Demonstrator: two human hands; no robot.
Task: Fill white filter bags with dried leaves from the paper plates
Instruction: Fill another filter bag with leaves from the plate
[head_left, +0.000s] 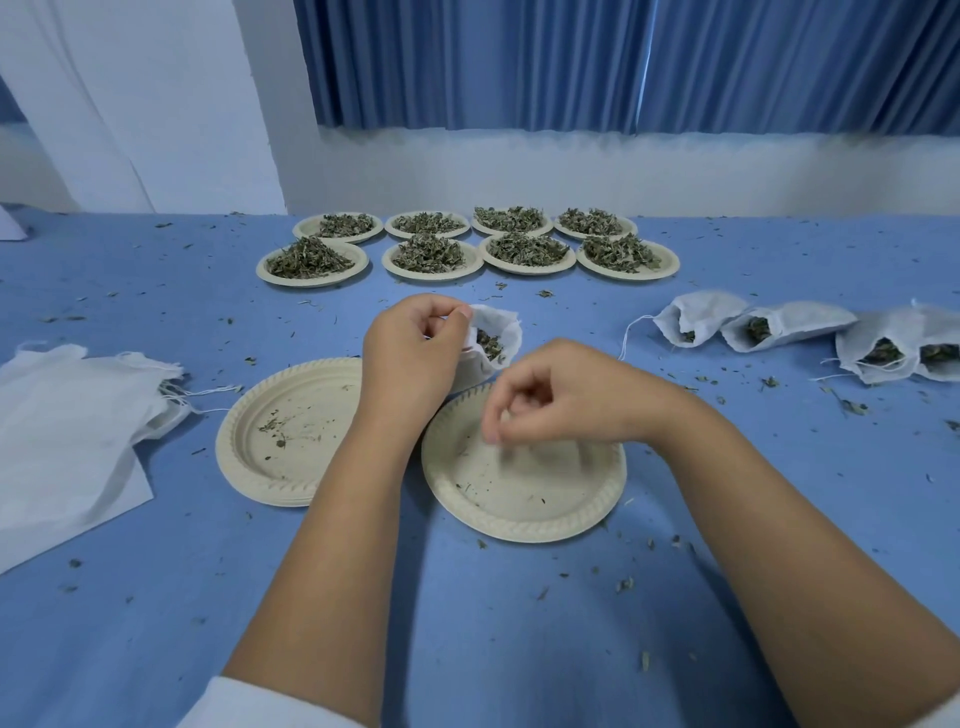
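Head view, the only view supplied.

- The left hand (415, 358) pinches the rim of a white filter bag (506, 325) between thumb and fingertips and holds its mouth open. Dried leaves (489, 344) show inside.
- The bag sits just beyond the far rim of the near paper plate (545, 499). Its mouth faces right and towards the person; its body is largely hidden behind the left hand.
- The right hand (561, 400) hovers over that plate with fingers curled. It is blurred, so I cannot tell whether it holds leaves.
- Deciding relation: the bag mouth lies up and to the left of the right hand, close by, with nothing between them.
- The near plate carries only crumbs, as does the second plate (291, 415) to its left.
- Judgement: further leaves must come from the full plates (527, 248) at the back of the worktop (467, 623), well apart from both hands.
- Filled bags (698, 317) lie to the right, and empty bags (62, 426) to the left.
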